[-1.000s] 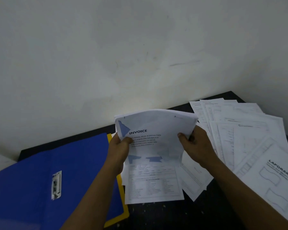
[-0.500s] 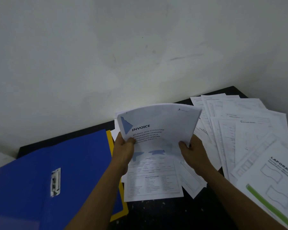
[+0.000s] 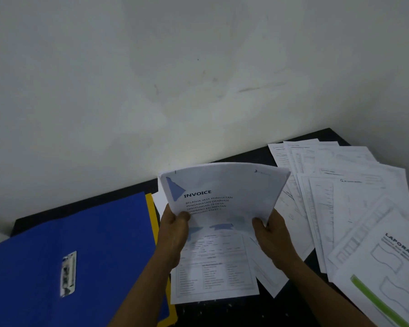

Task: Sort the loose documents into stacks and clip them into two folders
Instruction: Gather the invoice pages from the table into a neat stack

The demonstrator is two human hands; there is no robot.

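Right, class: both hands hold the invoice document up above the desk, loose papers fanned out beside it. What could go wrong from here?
The invoice document, pinched only near its lower edge by the left hand and right hand, bows and could crease or slip. The fanned papers overlap under the LAPORAN cover, so kinds might get mixed.

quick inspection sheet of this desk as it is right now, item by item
surface: dark table, papers and folders on it
job's things: INVOICE sheet held up, curved; blue folder at left over yellow folder, metal clip showing; loose papers fanned at right, LAPORAN sheet nearest
clutter: nothing seen
hands: left hand and right hand each grip the INVOICE sheet near its bottom
cables: nothing seen
surroundings: bare white wall
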